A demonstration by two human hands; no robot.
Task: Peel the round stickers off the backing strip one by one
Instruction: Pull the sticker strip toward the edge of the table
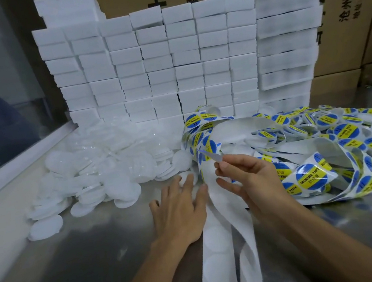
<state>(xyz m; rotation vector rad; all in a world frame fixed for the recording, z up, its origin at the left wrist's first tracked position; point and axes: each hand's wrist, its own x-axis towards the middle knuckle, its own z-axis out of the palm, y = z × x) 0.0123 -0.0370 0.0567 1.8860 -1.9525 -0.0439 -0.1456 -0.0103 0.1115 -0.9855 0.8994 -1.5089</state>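
The left hand [179, 210] lies flat with fingers spread, its fingertips on the white backing strip [220, 233] at 6 o'clock. The right hand [248, 179] pinches tweezers [209, 155] pointing to 11 o'clock at round stickers [205, 142]. Foam blocks [167, 65] stack at 12 o'clock.

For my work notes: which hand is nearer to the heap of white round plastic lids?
Left. The left hand lies flat just right of the heap of white round plastic lids; the right hand is farther right, holding tweezers.
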